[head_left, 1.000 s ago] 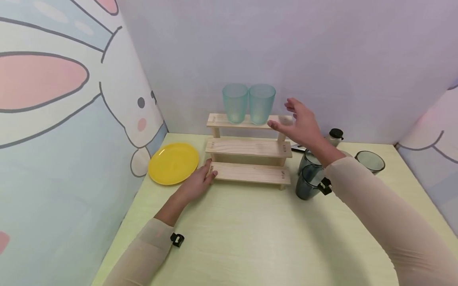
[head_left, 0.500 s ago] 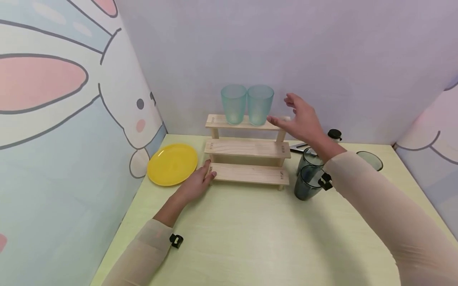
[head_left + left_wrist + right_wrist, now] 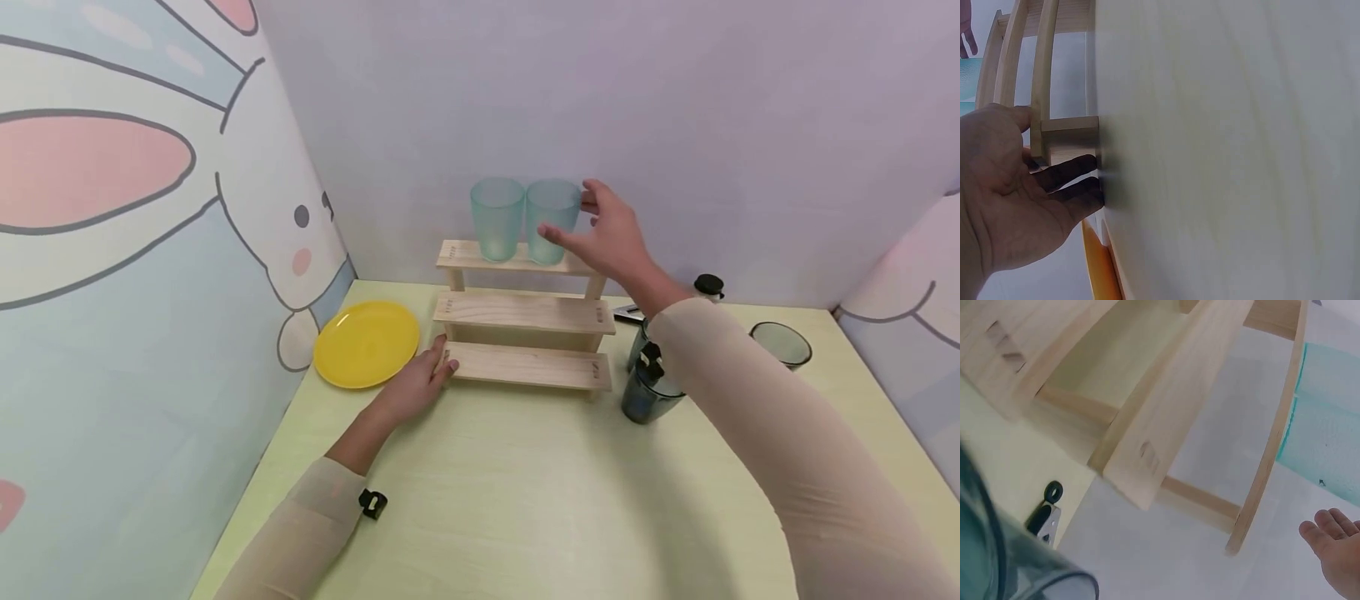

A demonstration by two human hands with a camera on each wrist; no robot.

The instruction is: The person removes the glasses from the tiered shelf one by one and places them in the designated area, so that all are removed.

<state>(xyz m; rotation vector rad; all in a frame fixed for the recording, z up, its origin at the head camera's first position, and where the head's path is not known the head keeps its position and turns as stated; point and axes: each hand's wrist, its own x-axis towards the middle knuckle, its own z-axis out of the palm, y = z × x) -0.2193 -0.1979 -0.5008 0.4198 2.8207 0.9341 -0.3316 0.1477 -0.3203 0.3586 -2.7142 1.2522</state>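
Observation:
A three-tier wooden step shelf point(image 3: 525, 311) stands against the back wall. My left hand point(image 3: 412, 385) grips the left end of its lowest board. In the left wrist view the thumb lies over that board point(image 3: 1066, 128), with other fingers reaching down beside it to the table. Two translucent aqua tumblers stand upright on the top board: a left tumbler point(image 3: 498, 221) and a right tumbler point(image 3: 551, 208). My right hand point(image 3: 611, 237) is spread at the right tumbler, thumb in front and fingers on its right. In the right wrist view a gap shows between hand and tumblers point(image 3: 1322, 419).
A yellow plate point(image 3: 366, 344) lies left of the shelf. Right of it, below my right forearm, are dark glass cups point(image 3: 647, 402), partly hidden. A black-capped bottle point(image 3: 708, 287), a metal tool point(image 3: 628, 314) and another glass point(image 3: 781, 343) sit farther back and right.
My right hand has moved left to the right tumbler, its thumb now passing in front of the glass. The left hand keeps its place at the shelf's end.

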